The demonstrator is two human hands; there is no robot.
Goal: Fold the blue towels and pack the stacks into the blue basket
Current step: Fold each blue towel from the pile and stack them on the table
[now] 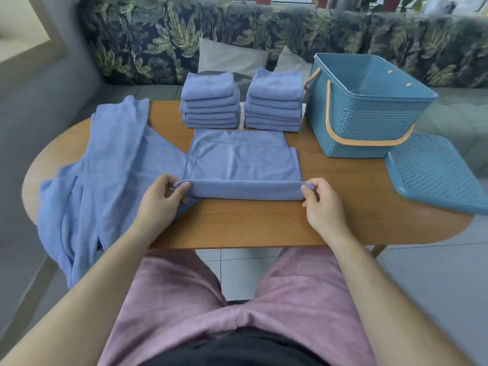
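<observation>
A blue towel lies flat in the middle of the wooden table, its near edge lifted into a fold. My left hand pinches the fold's left end and my right hand pinches its right end. Behind it stand two stacks of folded blue towels, the left stack and the right stack. A heap of unfolded blue towels drapes over the table's left edge. The blue basket with orange handles stands open at the back right.
The basket's blue lid lies at the table's right edge, partly overhanging. A sofa with leaf-print back and grey cushions runs behind the table. My lap in pink shorts is below the near edge.
</observation>
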